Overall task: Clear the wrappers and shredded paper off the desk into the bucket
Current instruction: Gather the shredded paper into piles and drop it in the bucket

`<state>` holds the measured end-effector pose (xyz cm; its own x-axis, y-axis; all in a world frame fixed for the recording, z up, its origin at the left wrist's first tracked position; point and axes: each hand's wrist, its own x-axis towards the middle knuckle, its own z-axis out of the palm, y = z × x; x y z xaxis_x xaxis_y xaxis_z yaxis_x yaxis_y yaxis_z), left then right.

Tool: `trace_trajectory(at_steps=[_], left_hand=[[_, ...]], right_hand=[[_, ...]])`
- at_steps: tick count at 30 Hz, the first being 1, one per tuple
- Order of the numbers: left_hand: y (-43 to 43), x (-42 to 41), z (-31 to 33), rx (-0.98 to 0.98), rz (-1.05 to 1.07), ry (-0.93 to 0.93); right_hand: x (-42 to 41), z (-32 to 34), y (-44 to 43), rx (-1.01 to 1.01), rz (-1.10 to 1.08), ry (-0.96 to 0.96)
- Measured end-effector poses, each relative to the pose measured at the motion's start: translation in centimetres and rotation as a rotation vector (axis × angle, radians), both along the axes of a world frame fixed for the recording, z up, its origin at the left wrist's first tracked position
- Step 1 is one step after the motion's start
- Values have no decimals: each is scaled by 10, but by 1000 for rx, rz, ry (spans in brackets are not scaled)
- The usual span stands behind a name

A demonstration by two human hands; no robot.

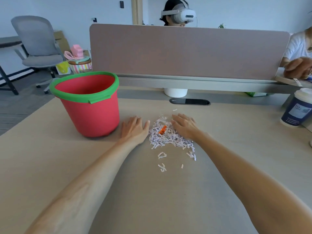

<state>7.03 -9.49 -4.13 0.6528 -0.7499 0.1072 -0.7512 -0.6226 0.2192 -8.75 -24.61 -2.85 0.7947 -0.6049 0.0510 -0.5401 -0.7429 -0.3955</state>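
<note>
A pile of white shredded paper (167,135) lies on the desk (50,157), with an orange wrapper (162,129) on top of it. Several loose shreds (162,155) trail toward me. My left hand (134,128) rests flat on the desk, fingers apart, at the pile's left edge. My right hand (184,126) lies palm down on the pile's right side, fingers spread, holding nothing. The red bucket with a green rim (92,114) stands upright just left of my left hand; what I see of its inside is bare.
A paper coffee cup (297,108) stands at the desk's right edge. A partition panel (185,51) runs along the back, with a cable slot (190,101) in front of it. Another person's hand (298,67) is at the far right. An office chair (38,48) stands back left.
</note>
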Motion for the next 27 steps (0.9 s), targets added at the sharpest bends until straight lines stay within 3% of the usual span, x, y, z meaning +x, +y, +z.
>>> trace_trajectory(at_steps=[3, 10, 14, 18, 22, 27], left_hand=[[-4, -1, -3, -35, -85, 95], [-1, -32, 22, -187, -375, 618], [15, -41, 25, -190, -433, 740], [26, -42, 29, -61, -462, 587], [24, -45, 27, -38, -470, 347], [3, -37, 8, 19, -482, 122]], right_hand=[[-7, -7, -2, 66, 54, -73], [-45, 13, 22, 225, 184, -93], [-55, 13, 38, -28, 284, 150], [-53, 5, 43, -168, 238, 74], [-48, -9, 37, -171, 232, -94], [-41, 1, 27, -114, 173, -173]])
